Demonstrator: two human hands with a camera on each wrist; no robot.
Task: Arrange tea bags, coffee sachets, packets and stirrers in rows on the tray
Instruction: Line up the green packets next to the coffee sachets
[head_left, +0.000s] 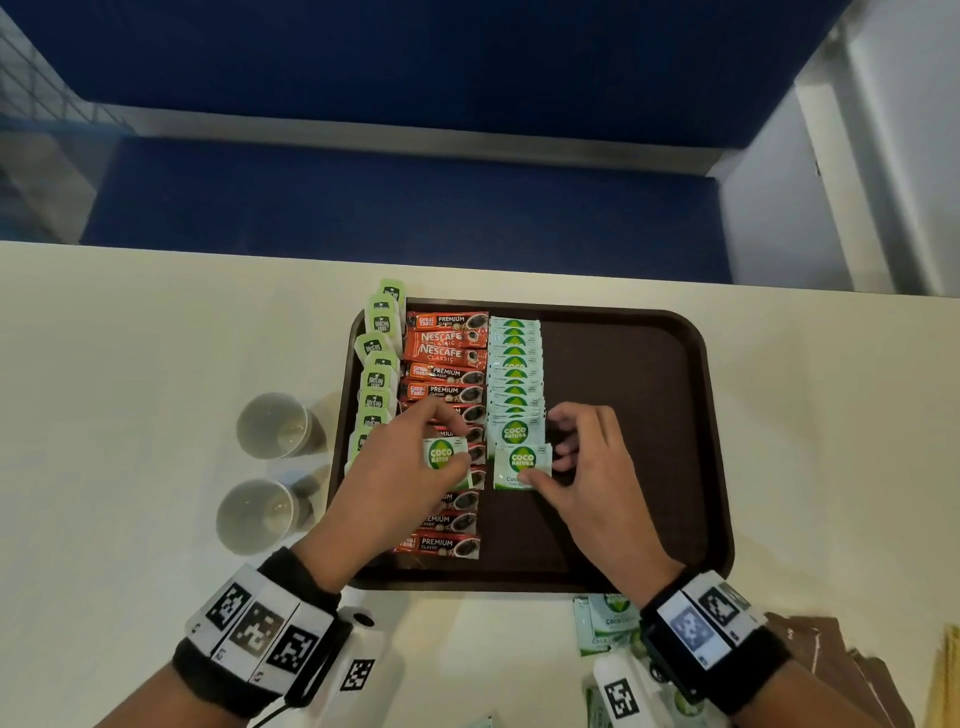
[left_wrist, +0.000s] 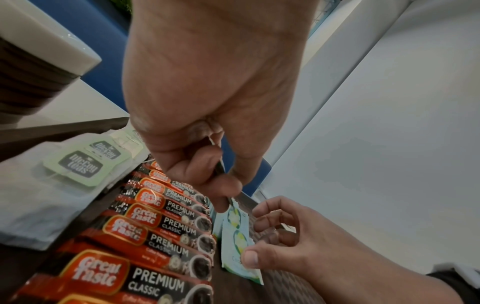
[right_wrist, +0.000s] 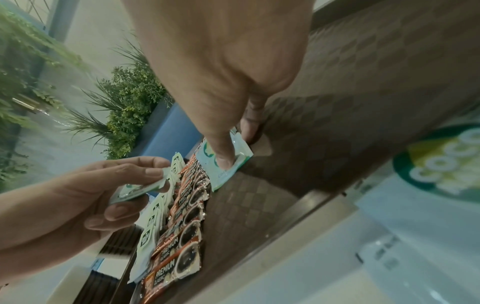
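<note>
meanwhile, the right hand (head_left: 587, 467) is pinching a coco natura packet (head_left: 522, 466) flat, logo upright, ending the far-running row; the left hand (head_left: 400, 467) is gripping another packet (head_left: 444, 453).

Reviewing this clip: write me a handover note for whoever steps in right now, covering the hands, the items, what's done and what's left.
Left hand holds a spare Coco Natura packet above the coffee row.
Right hand pinches the newest packet down at the near end of the packet row.
On the brown tray: tea bags along the left edge, coffee sachets next, packets third.
Left: extend the packet row using the loose packets on the table, then fill the bare right side. The brown and yellow items at the near right are too cropped to identify.
</note>
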